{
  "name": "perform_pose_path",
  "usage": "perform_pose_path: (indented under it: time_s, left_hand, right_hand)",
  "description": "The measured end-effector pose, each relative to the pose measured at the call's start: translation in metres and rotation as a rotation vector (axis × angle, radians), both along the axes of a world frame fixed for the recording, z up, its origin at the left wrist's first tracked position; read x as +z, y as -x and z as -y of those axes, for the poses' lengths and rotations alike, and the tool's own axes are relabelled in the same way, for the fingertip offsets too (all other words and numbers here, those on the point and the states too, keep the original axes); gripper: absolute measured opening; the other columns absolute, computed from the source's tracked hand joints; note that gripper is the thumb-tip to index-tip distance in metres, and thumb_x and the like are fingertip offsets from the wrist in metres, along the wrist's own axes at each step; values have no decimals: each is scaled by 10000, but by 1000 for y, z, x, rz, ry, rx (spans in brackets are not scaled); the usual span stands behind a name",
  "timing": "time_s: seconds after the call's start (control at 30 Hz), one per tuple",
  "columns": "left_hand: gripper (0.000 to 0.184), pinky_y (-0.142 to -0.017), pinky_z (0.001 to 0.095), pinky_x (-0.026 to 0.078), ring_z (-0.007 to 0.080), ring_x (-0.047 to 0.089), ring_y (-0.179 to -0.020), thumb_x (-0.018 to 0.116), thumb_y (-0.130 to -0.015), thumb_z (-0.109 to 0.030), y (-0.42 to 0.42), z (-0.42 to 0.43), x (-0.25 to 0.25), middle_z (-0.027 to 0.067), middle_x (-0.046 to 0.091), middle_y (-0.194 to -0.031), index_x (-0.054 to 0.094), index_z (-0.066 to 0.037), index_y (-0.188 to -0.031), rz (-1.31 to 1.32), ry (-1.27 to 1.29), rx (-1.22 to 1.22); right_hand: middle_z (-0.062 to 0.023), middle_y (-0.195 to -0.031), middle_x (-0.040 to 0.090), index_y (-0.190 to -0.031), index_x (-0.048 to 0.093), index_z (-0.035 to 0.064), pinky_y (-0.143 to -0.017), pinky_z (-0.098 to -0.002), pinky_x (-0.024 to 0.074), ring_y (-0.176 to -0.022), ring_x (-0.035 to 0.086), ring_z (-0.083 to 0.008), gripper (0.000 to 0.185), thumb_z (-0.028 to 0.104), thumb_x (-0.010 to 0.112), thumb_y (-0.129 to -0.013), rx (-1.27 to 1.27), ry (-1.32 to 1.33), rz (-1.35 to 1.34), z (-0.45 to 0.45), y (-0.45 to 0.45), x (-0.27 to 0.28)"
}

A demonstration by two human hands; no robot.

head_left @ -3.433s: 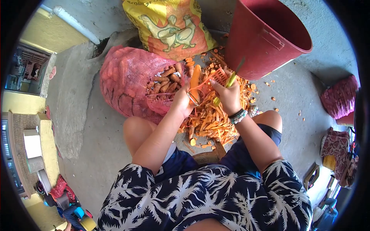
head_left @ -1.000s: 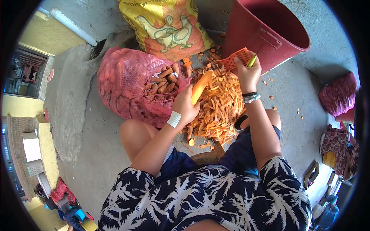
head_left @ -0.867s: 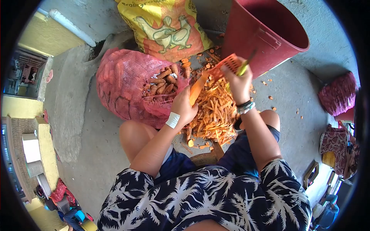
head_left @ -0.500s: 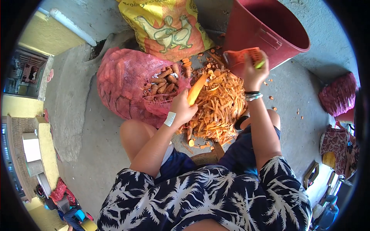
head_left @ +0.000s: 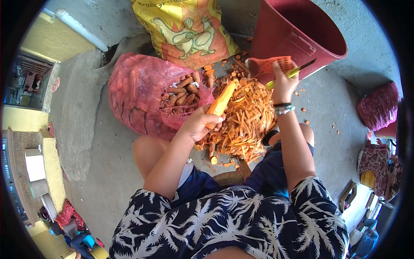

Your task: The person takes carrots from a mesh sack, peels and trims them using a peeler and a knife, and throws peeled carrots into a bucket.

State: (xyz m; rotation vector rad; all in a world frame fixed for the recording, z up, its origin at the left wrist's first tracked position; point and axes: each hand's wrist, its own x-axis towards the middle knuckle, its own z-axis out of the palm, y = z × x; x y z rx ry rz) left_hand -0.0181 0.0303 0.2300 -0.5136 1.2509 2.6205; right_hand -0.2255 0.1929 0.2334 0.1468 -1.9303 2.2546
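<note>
My left hand point(head_left: 197, 124) is closed around the thick end of a peeled carrot point(head_left: 224, 100), whose thin end points up and to the right. Below the carrot lies a large heap of orange peelings point(head_left: 248, 123). In my right hand point(head_left: 284, 86) are a flat orange slotted tool point(head_left: 268, 64), which looks like a peeler, and a knife point(head_left: 294, 73) with a yellow-green handle and dark blade. That hand is right of the heap, in front of the tall red bin point(head_left: 280, 41). The two hands are apart.
A pink mesh sack point(head_left: 138, 93) of unpeeled carrots point(head_left: 183, 93) lies left of the heap. Behind it stands a yellow printed sack point(head_left: 185, 34). Cut carrot ends dot the concrete floor point(head_left: 332, 99). Another purple-pink mesh sack point(head_left: 379, 105) sits at far right.
My left hand has turned and shifted slightly down and left, with the carrot rolled in its grip. In my right hand the knife has swung so its blade now shows.
</note>
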Motion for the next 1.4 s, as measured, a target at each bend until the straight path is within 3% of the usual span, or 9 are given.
perform_pose_path:
  time_s: [0.13, 0.33, 0.4, 0.6, 0.63, 0.83, 1.0, 1.13, 1.4]
  left_hand:
    - [282, -583, 243, 412, 126, 529, -661, 613, -698, -58, 5, 6, -7, 58, 567, -819, 531, -7, -963, 4, -38, -46]
    - [336, -606, 259, 428, 135, 535, -696, 621, -781, -211, -1, 6, 3, 60, 567, -828, 512, -2, -1021, -76, -81, 43]
    - [449, -630, 271, 439, 142, 534, -763, 526, -859, -383, 2, 4, 9, 61, 554, -900, 466, -19, -1116, -47, -246, 233]
    - [348, -819, 271, 428, 136, 521, -935, 596, -839, -239, 17, 12, -4, 31, 536, -923, 491, -30, -1095, -224, 371, 474]
    - [348, -819, 271, 428, 136, 521, -935, 596, -839, -239, 18, 10, -4, 31, 536, -923, 491, -30, -1095, -227, 375, 474]
    - [306, -940, 310, 410, 173, 501, -1065, 586, -819, -36, 19, 9, -5, 94, 540, -1106, 492, -31, -1110, -284, 20, 520]
    - [575, -898, 335, 440, 219, 520, -1064, 493, -859, -290, 3, 12, 26, 149, 475, -1230, 315, 36, -1298, -347, -347, 233]
    - [513, -744, 251, 464, 162, 560, -926, 519, -863, -219, 4, 22, 20, 90, 537, -1097, 340, 0, -1290, -210, 143, -115]
    - [517, -474, 210, 413, 123, 553, -704, 589, -817, -89, 3, 11, 14, 33, 493, -948, 306, -70, -1249, -27, 210, -21]
  right_hand:
    - [-54, -828, 613, -1021, 531, 16, -550, -217, 483, -691, 585, -99, 342, 13, 688, -717, 406, 69, 171, 14, -41, 2]
    - [-69, -864, 624, -988, 544, 3, -587, -217, 489, -697, 590, -103, 305, 0, 682, -716, -175, -100, -33, -3, 9, 14]
    - [-60, -849, 623, -977, 544, 10, -539, -205, 474, -656, 580, -86, 276, 8, 671, -731, 111, -55, 71, -6, -5, 16]
    - [-43, -857, 620, -1051, 533, 11, -548, -205, 461, -744, 568, -89, 410, 113, 712, -696, 1278, -431, 229, 8, -47, -7]
    - [-29, -818, 609, -1108, 488, 29, -538, -203, 452, -681, 563, -90, 446, 122, 699, -726, 1321, -336, 553, 6, -57, 5]
    - [15, -710, 531, -1034, 482, 40, -488, -212, 419, -535, 509, -78, 328, 156, 660, -784, 1138, 137, 739, 16, -68, -12]
    - [1, -668, 530, -940, 492, 51, -466, -218, 387, -521, 496, -84, 209, 148, 626, -813, 1026, 162, 643, 12, -51, -8]
    - [0, -673, 535, -951, 493, 42, -473, -214, 393, -527, 494, -81, 218, 148, 625, -814, 1080, 60, 500, 13, -42, 3]
    - [-33, -766, 606, -948, 515, 12, -444, -204, 420, -514, 513, -62, 209, 45, 632, -778, 522, -118, 211, -1, -5, 14]
